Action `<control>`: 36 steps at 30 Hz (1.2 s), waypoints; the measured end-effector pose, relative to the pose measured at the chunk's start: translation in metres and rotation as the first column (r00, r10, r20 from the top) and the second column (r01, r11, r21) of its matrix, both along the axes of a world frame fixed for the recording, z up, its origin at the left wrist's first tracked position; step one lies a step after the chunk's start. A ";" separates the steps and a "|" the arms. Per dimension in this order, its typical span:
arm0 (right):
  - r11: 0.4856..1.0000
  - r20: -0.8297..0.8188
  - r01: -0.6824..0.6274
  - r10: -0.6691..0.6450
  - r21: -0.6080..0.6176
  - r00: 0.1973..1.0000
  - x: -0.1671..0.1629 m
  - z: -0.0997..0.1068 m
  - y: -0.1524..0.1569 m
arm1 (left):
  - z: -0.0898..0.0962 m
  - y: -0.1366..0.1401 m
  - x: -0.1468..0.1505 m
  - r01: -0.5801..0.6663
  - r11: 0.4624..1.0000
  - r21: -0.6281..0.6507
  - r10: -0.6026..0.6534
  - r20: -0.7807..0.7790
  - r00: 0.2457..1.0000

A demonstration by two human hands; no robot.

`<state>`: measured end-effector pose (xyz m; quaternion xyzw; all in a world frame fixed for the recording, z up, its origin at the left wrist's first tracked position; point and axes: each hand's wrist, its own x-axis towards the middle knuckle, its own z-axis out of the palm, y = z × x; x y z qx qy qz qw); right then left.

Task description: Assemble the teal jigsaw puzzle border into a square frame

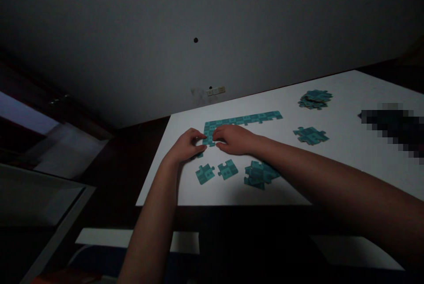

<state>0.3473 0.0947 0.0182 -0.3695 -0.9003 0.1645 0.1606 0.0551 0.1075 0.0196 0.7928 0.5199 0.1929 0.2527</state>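
Note:
A teal jigsaw puzzle [245, 118], joined in an L shape, lies on the white table. My left hand [187, 146] is at the lower end of its short side, thumb and forefinger against the left edge of a puzzle piece [209, 139]. From the right, my right hand [234, 139] has its fingertips and thumb at the same piece. Part of another loose piece [200, 155] peeks out below my left hand. Nearer me lie two single pieces, one on the left [205, 173] and one on the right [228, 169]. My right hand hides part of the joined puzzle.
A pile of pieces [260, 174] lies partly behind my right forearm. Farther right on the white table [347, 98] are a small group of pieces [310, 135] and a stacked heap [315, 99]. A blurred-out dark shape [394, 125] is at the right. A wall [149, 54] rises behind.

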 end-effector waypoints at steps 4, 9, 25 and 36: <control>0.995 -0.037 0.098 -0.097 0.008 0.995 -0.001 0.000 -0.002 | 0.000 0.000 0.001 0.005 1.000 0.009 -0.005 -0.009 1.000; 0.988 -0.034 0.150 -0.149 0.045 0.988 -0.001 -0.001 -0.002 | -0.001 -0.002 0.002 0.010 0.999 0.053 -0.008 -0.020 1.000; 0.988 0.004 0.151 -0.151 -0.005 0.988 0.000 0.002 -0.003 | 0.011 -0.007 0.012 -0.019 1.000 0.023 0.020 -0.015 1.000; 0.988 -0.047 0.151 -0.150 0.011 0.987 0.001 -0.004 0.000 | 0.017 -0.011 -0.018 -0.090 0.994 -0.058 0.090 -0.014 0.996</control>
